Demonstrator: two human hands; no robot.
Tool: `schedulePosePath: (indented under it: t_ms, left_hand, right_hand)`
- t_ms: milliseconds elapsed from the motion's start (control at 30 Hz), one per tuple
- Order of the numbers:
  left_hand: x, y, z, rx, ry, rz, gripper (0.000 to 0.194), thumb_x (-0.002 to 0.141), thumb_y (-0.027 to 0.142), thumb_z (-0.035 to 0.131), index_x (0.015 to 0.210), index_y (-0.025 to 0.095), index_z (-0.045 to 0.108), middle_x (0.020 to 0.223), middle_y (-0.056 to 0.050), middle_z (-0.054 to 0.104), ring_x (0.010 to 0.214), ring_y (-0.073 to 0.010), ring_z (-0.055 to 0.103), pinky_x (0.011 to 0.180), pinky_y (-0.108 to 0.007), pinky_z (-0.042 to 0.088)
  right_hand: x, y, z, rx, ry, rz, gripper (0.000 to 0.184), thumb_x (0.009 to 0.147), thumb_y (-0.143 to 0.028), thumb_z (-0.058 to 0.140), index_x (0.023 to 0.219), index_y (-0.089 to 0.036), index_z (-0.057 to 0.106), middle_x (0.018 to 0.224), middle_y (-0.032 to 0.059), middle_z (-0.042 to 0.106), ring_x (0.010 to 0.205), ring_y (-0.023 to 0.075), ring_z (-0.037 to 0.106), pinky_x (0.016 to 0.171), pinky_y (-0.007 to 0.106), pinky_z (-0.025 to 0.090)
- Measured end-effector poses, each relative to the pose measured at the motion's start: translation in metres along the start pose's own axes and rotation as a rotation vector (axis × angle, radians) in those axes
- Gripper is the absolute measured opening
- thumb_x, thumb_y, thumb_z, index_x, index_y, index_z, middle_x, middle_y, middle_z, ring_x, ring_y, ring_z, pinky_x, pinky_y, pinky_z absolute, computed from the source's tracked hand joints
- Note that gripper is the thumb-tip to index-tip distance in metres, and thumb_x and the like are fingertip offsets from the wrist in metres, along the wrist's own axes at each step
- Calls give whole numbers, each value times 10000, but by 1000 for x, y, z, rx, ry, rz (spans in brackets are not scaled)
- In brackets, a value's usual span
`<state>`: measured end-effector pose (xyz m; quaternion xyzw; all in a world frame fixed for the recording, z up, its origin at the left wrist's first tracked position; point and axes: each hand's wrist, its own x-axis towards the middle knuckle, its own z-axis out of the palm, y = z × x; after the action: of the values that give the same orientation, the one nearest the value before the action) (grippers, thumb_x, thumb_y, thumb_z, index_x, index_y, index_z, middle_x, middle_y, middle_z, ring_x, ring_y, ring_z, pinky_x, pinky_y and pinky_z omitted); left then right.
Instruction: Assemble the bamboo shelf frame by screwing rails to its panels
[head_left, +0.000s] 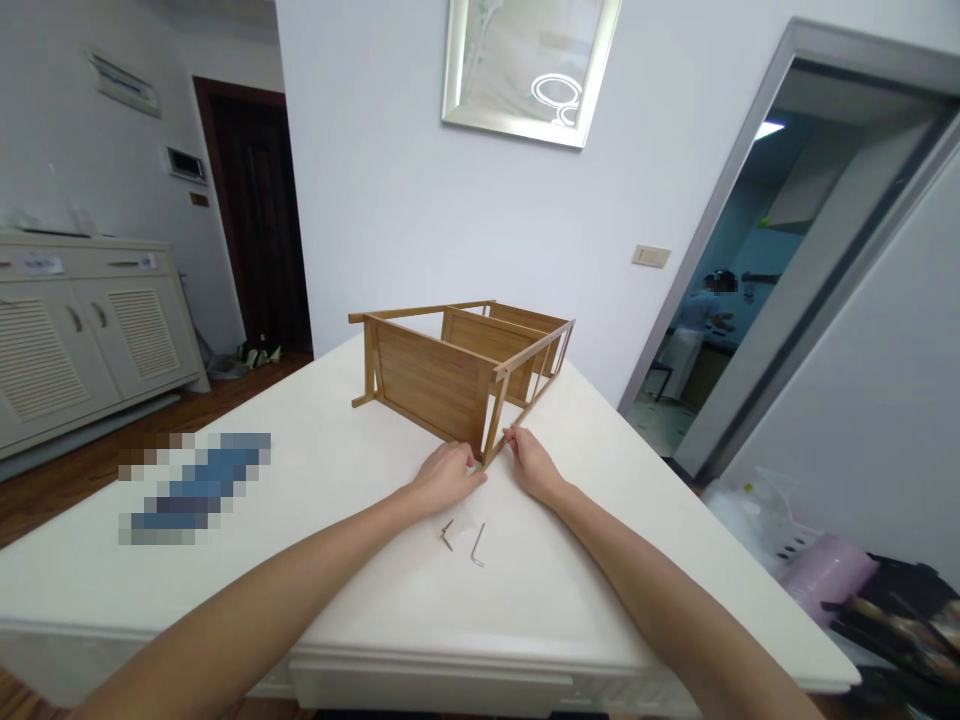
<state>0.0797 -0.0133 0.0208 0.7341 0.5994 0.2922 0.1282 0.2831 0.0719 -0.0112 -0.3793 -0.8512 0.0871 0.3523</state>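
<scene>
A brown wooden shelf rack (pixel 435 375) with several boards and slim side rails lies on its side on the white table (pixel 315 560). At its near lower corner, my left hand (pixel 450 478) is closed around the edge of the end board and the rail foot. My right hand (pixel 531 460) pinches the lower side rail a little farther along, fingers closed. Between my forearms, an L-shaped hex key (pixel 478 545) lies on the table. Left of it are a few small brass-coloured screws (pixel 447 535).
A blurred-out blue item (pixel 202 485) lies on the table's left side. Bags and a pink roll (pixel 829 575) stand beyond the right edge. A white cabinet (pixel 97 335) is at far left. Through the doorway on the right stands a person (pixel 694 320).
</scene>
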Motion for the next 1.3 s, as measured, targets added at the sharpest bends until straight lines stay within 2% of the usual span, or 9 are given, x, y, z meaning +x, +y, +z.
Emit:
schedulePosePath:
  t_ms: [133,367,800,1300]
  left_hand:
    - [2,4,6,92,-27,15,95,722,299,623,700,208,640,859,-89,695,855,-248,622,722,-320,413]
    - [-2,5,3,126,-48,3,153,729,274,581,606,208,643,741,-67,691,743,-214,611,627,-293,364]
    - [-6,-14,-3,105,-54,-51,124,699,247,566,584,213,598,683,-37,664,667,-192,586,578,-280,322]
    - [2,-37,-23,91,-75,-197,53,649,204,637,653,182,685,721,-50,698,701,-188,630,577,-255,373]
  right_hand:
    - [11,12,-4,-44,-87,-50,160,921,-131,344,932,-213,481,1051,92,658,1039,199,598,931,403,456]
    - [12,6,-4,-110,-137,-58,205,815,-49,405,922,-202,487,868,40,582,823,176,528,796,306,420]
    - [1,-4,-5,-173,-135,-34,190,867,-81,389,977,-204,483,924,45,595,855,171,543,777,277,403]
    - [2,-25,-1,-202,-133,17,191,889,-92,369,978,-174,517,938,79,605,873,188,537,830,311,412]
